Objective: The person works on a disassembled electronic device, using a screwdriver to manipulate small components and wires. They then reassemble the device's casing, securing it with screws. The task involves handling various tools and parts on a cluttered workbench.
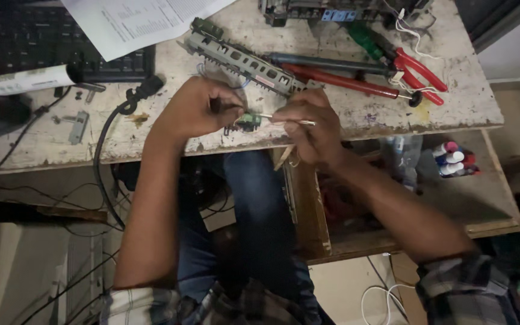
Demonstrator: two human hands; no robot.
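The small green electronic part [248,121] sat at the front edge of the worn, paint-chipped wooden table [392,114], pinched between the two hands and just above the person's lap. The left hand [197,108] was the nearer one: its fingers [227,108] were curled shut around the part's left side, also closed on a dark thin stub, maybe a lead or tool handle, too small to tell. A thin pale metal probe or wire [284,119] ran roughly level, left to right, its tip touching the green part's right side and its other end poking out past the right hand [311,126]. The right hand's fingers [290,117] were pinched tight on that probe, so the green part lay just to the left of them, along the probe's long axis. Just behind the hands lay a long grey-and-green circuit strip [242,60], tilted diagonally, touching nothing in hand as far as could be seen. Farther right were red-handled pliers [419,69] and a red-handled screwdriver [338,78]. A black cable [106,135] hung off the table's left front, with a black keyboard [25,36] and a white printed sheet [133,18] well behind.
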